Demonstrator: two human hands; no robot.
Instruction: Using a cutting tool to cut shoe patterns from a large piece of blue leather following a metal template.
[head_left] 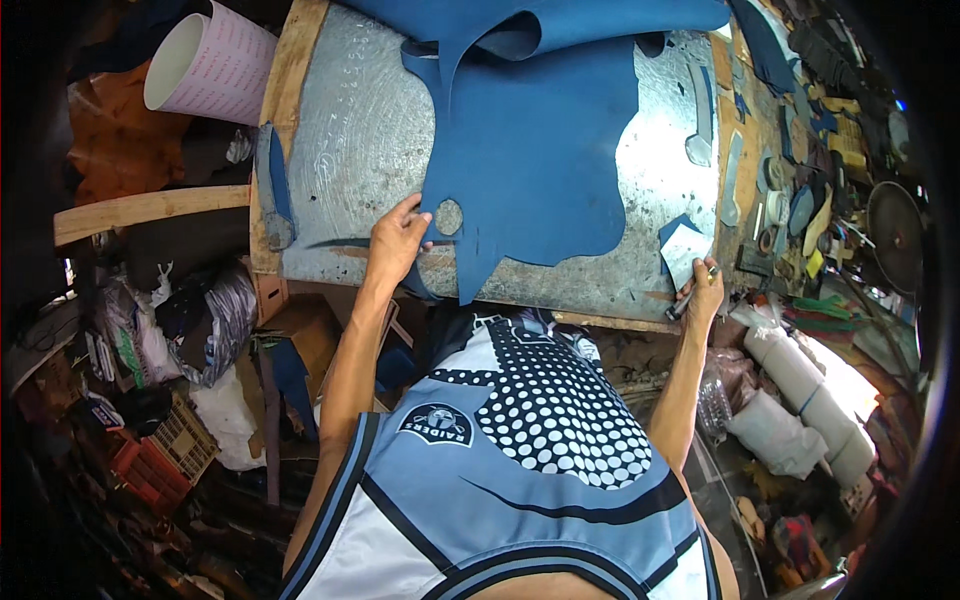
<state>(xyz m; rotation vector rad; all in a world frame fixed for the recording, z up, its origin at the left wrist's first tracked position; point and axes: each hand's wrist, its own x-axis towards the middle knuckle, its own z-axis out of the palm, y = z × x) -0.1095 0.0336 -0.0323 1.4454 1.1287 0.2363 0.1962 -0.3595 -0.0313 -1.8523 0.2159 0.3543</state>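
A large sheet of blue leather (535,160) lies across the metal-topped work table, its far part folded over in a curl. Near its left edge is an oval cut-out, and its lower edge is ragged with a pointed strip. My left hand (398,243) is at that left edge beside the cut-out, fingers closed on the leather. At the table's right front corner, my right hand (704,290) grips a pale, flat angular piece (684,250). A slim dark tool (680,306) also shows at this hand; its kind is unclear. Under the pale piece lies a blue leather scrap (675,229).
The scratched metal table top (350,120) has wooden edges. Leather scraps (733,180) and rolls of tape (773,208) crowd its right side. A printed paper roll (215,65) stands at the far left. Wrapped white rolls (810,375) lie low on the right; plastic bags (215,325) hang left.
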